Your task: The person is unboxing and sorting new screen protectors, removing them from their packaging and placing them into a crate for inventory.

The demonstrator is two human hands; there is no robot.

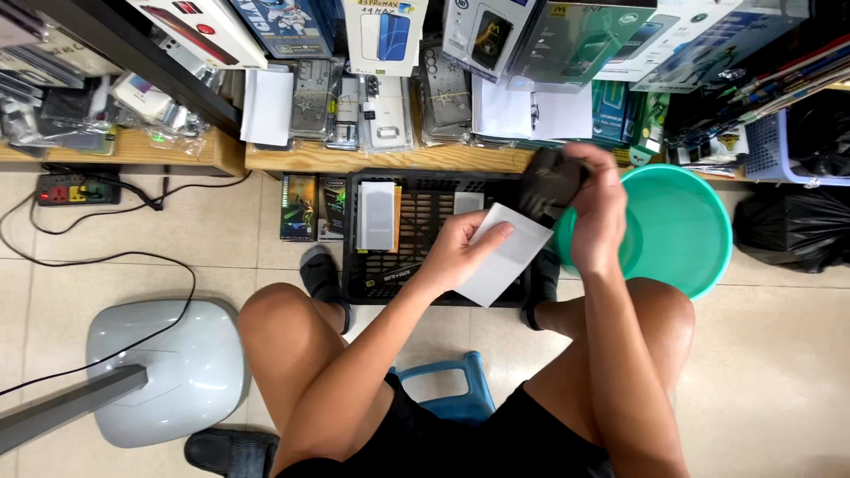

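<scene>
My left hand pinches a white card; my right hand grips a dark case at one o'clock (over the crate), ready for pairing.

The scene is brightly and evenly lit from overhead — the pale floor tiles look almost washed out, with only soft shadows under the grey fan base. Glare streaks the plastic-wrapped packages on the shelf. The wide lens bends the shelf edge and corners — focus is sharp centrally, slightly softer towards the frame's edges.
</scene>
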